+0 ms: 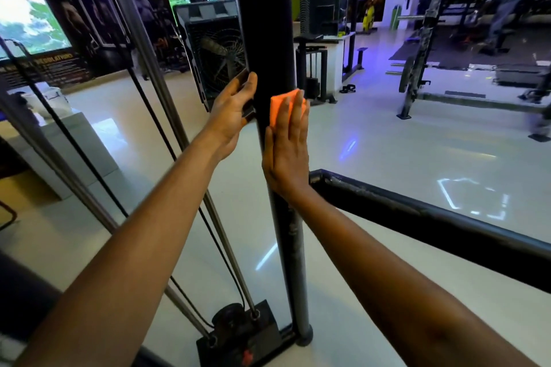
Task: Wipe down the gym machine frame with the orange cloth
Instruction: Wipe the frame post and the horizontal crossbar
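Fingers [293, 116] of right hand [287, 155]: straight, held close together, laid flat over the orange cloth [278, 107] and pressing it against the black upright post [268, 39] of the gym machine frame. Cloth: folded, on the post's right face, partly covered by the hand. Left hand [231, 116]: fingers gently bent, thumb up, wrapped round the post's left edge; fingertips hidden behind it. Chrome guide rods [167, 104] and a black cable [143, 104]: left of the post, running down to the base block [244, 334]. Black horizontal bar [417, 217]: joins the post from the right. Fan [214, 50]: behind the post. Floor [387, 143]: pale, glossy.
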